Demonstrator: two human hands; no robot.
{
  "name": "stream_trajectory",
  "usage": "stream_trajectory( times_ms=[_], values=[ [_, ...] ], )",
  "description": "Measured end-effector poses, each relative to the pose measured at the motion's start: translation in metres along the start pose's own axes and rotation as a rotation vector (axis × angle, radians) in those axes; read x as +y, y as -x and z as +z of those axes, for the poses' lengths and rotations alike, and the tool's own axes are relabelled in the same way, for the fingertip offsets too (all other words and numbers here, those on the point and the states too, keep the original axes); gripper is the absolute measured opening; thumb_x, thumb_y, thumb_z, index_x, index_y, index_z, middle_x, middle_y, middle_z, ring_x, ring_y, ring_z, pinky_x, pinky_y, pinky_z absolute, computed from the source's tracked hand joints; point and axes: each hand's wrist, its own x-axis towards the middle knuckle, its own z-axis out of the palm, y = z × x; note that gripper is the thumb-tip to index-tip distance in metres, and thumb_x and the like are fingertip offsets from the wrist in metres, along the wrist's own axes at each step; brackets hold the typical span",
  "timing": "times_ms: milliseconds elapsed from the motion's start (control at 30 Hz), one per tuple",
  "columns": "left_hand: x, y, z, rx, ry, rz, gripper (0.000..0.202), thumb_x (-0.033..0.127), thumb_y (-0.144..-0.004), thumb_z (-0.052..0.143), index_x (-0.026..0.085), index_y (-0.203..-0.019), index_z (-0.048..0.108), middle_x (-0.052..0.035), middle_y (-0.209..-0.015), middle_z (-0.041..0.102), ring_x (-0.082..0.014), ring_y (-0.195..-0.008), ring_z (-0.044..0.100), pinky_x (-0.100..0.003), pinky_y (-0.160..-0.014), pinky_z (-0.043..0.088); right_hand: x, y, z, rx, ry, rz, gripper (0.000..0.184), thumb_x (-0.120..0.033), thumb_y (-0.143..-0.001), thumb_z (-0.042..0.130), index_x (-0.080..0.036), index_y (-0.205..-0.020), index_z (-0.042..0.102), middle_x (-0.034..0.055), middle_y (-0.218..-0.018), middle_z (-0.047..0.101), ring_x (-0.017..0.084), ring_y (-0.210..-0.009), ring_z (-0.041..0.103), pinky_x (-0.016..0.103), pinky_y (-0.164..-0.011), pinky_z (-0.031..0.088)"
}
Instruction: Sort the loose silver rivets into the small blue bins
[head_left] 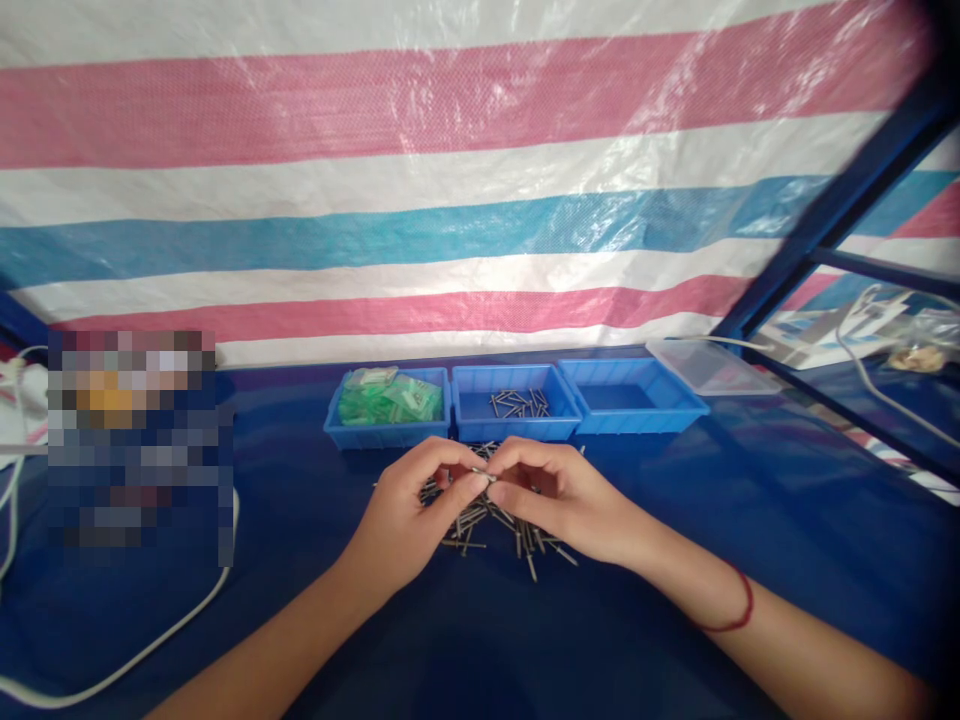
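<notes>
A loose pile of grey metal nails [517,535] lies on the blue table [675,520] right in front of me. My left hand [416,510] and my right hand [551,495] meet over the pile, fingertips pinched together around a thin metal nail [484,472] held between them. A red string circles my right wrist. Behind the pile stand three blue bins side by side: the left bin [352,428] holds green plastic pieces, the middle bin [517,425] holds a few nails, the right bin [637,408] shows nothing inside.
A clear plastic lid [709,365] lies right of the bins. A white cable [150,640] curves across the table's left side by a blurred patch. A dark blue frame bar [825,215] slants at the right. A striped tarp [450,200] hangs behind.
</notes>
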Motion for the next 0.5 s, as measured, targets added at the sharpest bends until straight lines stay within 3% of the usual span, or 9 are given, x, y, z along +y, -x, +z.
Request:
stream_trajectory(
  times_ms=[167,300,433,500],
  values=[
    [-0.003,-0.001,-0.002,-0.005,-0.073,0.002,0.008,0.024,-0.087,0.057,0.021,-0.091,0.063,0.0002,-0.083,0.062,-0.0118,-0.073,0.057,-0.023,-0.07,0.044,-0.003,0.001,0.001,0.075,0.046,-0.071,0.014,-0.031,-0.081,0.065,-0.018,-0.081,0.059,-0.0022,-0.069,0.05,0.01,-0.059,0.043,0.025,-0.054,0.036],
    [-0.001,-0.002,-0.002,-0.095,-0.213,-0.016,0.012,0.028,-0.089,0.054,0.02,-0.091,0.062,-0.0009,-0.083,0.063,-0.0133,-0.074,0.057,-0.024,-0.07,0.044,-0.007,0.001,-0.003,0.117,0.254,-0.193,0.016,-0.029,-0.087,0.057,-0.019,-0.074,0.056,-0.0006,-0.07,0.051,0.011,-0.063,0.047,0.027,-0.059,0.039],
    [0.004,-0.003,-0.007,-0.19,-0.404,-0.032,0.023,0.032,-0.09,0.052,0.022,-0.109,0.058,-0.0029,-0.094,0.063,-0.0164,-0.083,0.058,-0.028,-0.076,0.044,0.001,-0.004,-0.021,0.366,0.564,-0.283,0.017,-0.03,-0.089,0.054,-0.019,-0.075,0.056,0.0021,-0.072,0.056,0.015,-0.068,0.051,0.029,-0.064,0.041],
    [0.007,-0.005,-0.013,-0.278,-0.489,0.013,0.021,0.031,-0.091,0.049,0.022,-0.107,0.059,-0.0034,-0.094,0.062,-0.0181,-0.088,0.057,-0.029,-0.08,0.043,0.008,-0.008,-0.034,0.477,0.767,-0.264,0.018,-0.034,-0.089,0.055,-0.019,-0.079,0.06,0.0048,-0.076,0.061,0.018,-0.074,0.054,0.033,-0.07,0.04]
  ],
)
